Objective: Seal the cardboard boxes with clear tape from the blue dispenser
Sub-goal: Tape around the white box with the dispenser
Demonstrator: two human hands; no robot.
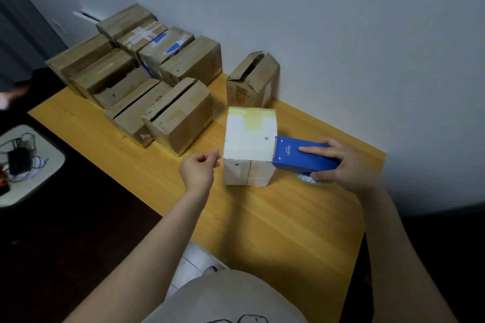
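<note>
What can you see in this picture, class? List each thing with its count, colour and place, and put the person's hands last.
table: one, yellow wood, under the boxes
white-topped box: one, white top and brown sides, middle of the table
blue tape dispenser: one, blue, at that box's right top edge
tape roll: one, clear, under the dispenser
open box: one, brown, by the wall
grouped boxes: about nine, brown, far left of the table
pale tray: one, whitish, holding cables, left of the table
left hand: loosely curled, nothing seen in it, left of the white-topped box
right hand: grips the dispenser
</note>
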